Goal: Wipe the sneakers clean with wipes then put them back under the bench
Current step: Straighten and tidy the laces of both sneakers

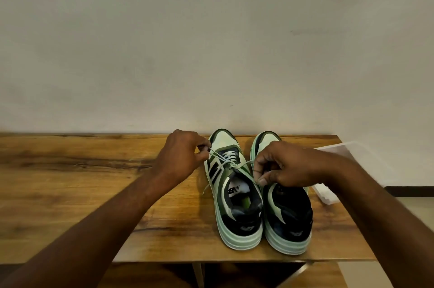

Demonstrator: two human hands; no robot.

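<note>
Two mint-green and black sneakers stand side by side on the wooden bench [70, 170], toes toward the wall. The left sneaker [234, 205] has pale laces [223, 160] pulled out to both sides. My left hand [180, 158] pinches one lace end just left of the shoe's toe. My right hand [279, 167] pinches the other lace end and hovers over the front of the right sneaker [288, 217], hiding its laces.
A clear plastic container [338, 151] sits at the bench's right end, partly hidden by my right forearm, with a white lid or pack [325, 193] beside it. A pale wall rises directly behind the bench. The bench's metal legs show below its front edge.
</note>
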